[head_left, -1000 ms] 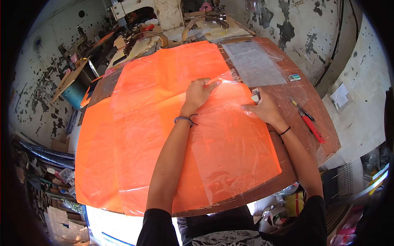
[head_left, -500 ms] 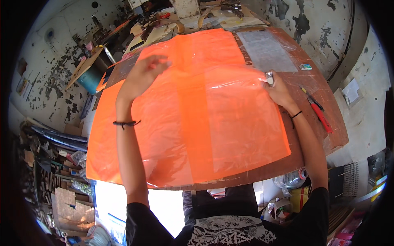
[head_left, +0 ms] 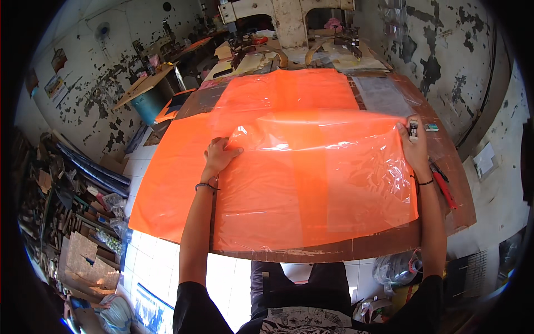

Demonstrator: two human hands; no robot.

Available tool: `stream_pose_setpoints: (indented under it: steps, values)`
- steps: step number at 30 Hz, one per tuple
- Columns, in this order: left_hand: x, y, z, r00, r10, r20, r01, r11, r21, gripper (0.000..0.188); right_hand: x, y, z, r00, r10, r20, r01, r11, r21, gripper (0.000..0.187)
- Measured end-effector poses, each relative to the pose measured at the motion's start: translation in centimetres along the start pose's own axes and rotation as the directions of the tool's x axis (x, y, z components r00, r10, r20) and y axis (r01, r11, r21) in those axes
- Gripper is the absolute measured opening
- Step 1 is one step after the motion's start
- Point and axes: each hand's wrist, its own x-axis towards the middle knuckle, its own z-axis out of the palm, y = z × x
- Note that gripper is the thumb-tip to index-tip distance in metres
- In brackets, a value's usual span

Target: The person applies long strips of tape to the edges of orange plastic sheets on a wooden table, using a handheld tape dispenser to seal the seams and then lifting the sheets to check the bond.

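A large machine [head_left: 292, 28] and worktable [head_left: 361, 245] show a workshop.

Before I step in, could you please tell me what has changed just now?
The left hand, earlier near the middle of the glossy orange sheet, lifted off, moved left and now appears to hold its left edge. A raised fold now spans from hand to hand. The right hand stays at the right edge, holding a metallic object; the red-handled tool still lies on the table.
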Motion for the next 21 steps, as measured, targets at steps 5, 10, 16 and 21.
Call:
stream_pose_setpoints:
  steps: [5,10,16,21]
  values:
    - [-0.9,1.6,-1.8,0.98,0.113,-0.161,-0.196,0.65,-0.735,0.036,-0.3,0.7,-0.2,0.999,0.05,0.016,-0.049,0.998,-0.032,0.018]
    - [-1.8,1.2,-9.7,0.98,0.065,-0.188,-0.18,0.694,-0.697,0.034,0.1,-0.1,-0.6,0.713,0.631,0.307,-0.701,0.657,0.278,0.018]
    - [0.9,-3.7,-12.8,0.997,0.001,0.072,0.039,0.828,-0.559,0.041,-0.1,-2.3,2.8,0.591,0.667,0.454,-0.757,0.653,0.028,0.02]
    - [0.7,-5.8,-10.6,0.967,-0.128,0.222,0.211,0.89,-0.404,0.056,-2.3,-3.0,3.6,0.6,0.604,0.526,-0.645,0.753,-0.129,0.019]
